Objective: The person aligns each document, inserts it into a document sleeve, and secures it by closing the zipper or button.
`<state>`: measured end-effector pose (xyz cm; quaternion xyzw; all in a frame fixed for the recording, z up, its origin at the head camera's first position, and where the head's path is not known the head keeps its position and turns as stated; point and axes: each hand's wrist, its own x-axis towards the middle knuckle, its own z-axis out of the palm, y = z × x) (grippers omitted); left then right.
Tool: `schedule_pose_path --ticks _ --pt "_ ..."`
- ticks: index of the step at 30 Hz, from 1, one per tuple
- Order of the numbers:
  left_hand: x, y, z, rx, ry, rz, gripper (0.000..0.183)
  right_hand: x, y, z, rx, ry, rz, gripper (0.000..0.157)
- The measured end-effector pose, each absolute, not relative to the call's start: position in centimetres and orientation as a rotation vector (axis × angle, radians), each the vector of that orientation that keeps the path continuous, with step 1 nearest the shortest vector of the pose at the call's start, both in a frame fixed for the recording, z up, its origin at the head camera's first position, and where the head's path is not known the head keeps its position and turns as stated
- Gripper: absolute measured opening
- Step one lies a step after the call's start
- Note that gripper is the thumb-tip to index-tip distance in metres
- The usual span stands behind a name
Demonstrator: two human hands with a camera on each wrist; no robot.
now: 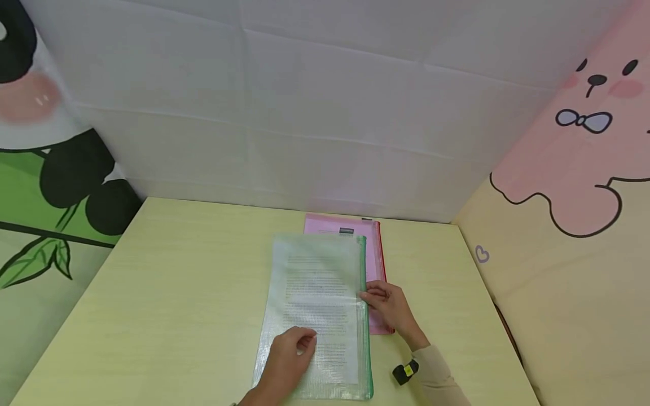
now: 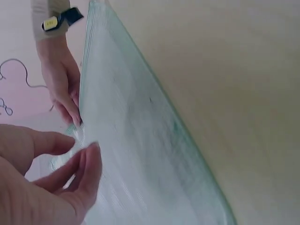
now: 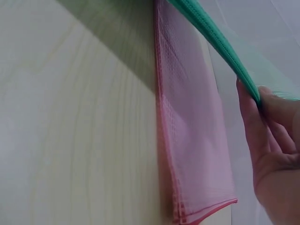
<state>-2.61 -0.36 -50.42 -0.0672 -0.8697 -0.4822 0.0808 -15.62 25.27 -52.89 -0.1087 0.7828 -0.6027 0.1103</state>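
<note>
A clear mesh zipper document pouch (image 1: 320, 270) with a green zipper edge has printed paper inside. My right hand (image 1: 393, 310) pinches that edge between thumb and fingers; the right wrist view shows the green zipper (image 3: 218, 47) raised above the table. Over the pouch's lower left part is my left hand (image 1: 286, 358), its fingers loosely bent. In the left wrist view a gap shows between thumb and fingertips, with nothing held. Partly covered by the green pouch, a pink zipper pouch (image 1: 330, 224) with a red zipper edge lies on the table.
The pale yellow wood-grain table (image 1: 193, 293) meets a white sheet wall (image 1: 330, 113) at the back. A panda-patterned wall (image 1: 51, 180) stands on the left, and one with a pink bear (image 1: 584, 158) on the right. A black band with a yellow tag (image 1: 406, 372) is at my right wrist.
</note>
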Motion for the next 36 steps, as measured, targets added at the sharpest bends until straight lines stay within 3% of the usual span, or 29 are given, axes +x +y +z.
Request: schedule_pose_path --ticks 8,18,29,36 --pt "-4.5 -3.8 -50.5 0.083 -2.603 -1.251 0.022 -15.6 25.0 -53.3 -0.356 2.320 -1.850 0.028" --pt "-7.6 -8.9 -50.4 0.205 -2.759 -1.258 0.045 -16.4 23.5 -53.0 -0.289 2.315 -1.928 0.030" --pt "-9.4 -11.4 -51.1 0.243 -2.724 -1.400 0.018 -16.9 22.7 -53.0 -0.304 2.322 -1.944 0.030" --pt "-10.4 -12.5 -51.1 0.321 -2.672 -1.431 0.010 -17.5 21.8 -52.6 -0.186 2.326 -1.959 0.030"
